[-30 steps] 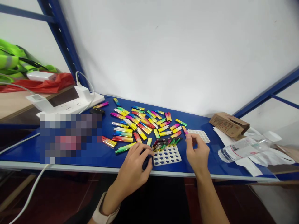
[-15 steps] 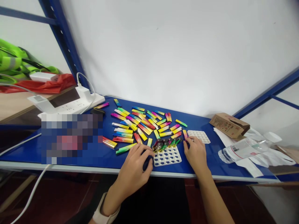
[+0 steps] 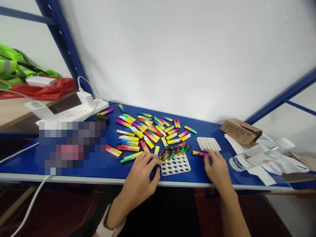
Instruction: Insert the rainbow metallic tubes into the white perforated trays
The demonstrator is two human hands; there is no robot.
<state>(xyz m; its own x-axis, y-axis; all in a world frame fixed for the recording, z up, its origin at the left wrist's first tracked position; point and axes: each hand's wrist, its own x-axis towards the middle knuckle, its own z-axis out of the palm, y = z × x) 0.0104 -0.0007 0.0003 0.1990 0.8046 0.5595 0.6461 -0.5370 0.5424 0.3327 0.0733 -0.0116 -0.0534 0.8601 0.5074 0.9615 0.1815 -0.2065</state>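
My left hand (image 3: 139, 174) rests at the blue table's front edge, shut on a small dark object (image 3: 154, 172). A white perforated tray (image 3: 175, 165) lies just to its right, with several dark-capped rainbow tubes (image 3: 172, 152) standing along its far side. My right hand (image 3: 217, 169) has its fingertips on the end of a slim rainbow tube (image 3: 199, 153), lying almost flat on the blue tabletop (image 3: 212, 174). A second white perforated tray (image 3: 208, 144) sits just beyond those fingers. A loose heap of similar tubes (image 3: 145, 131) covers the table's middle.
A white power strip (image 3: 74, 110) with a plugged-in charger and cables lies at the left, beside a pixelated patch (image 3: 71, 148). On the right are a cardboard box (image 3: 240, 131), a plastic bottle (image 3: 255, 158) and white papers (image 3: 283, 166). Blue shelf uprights frame the table.
My right hand has moved right and toward me, and its tube now lies nearly flat rather than tilted. My left hand stays in place, and the view has shifted slightly.
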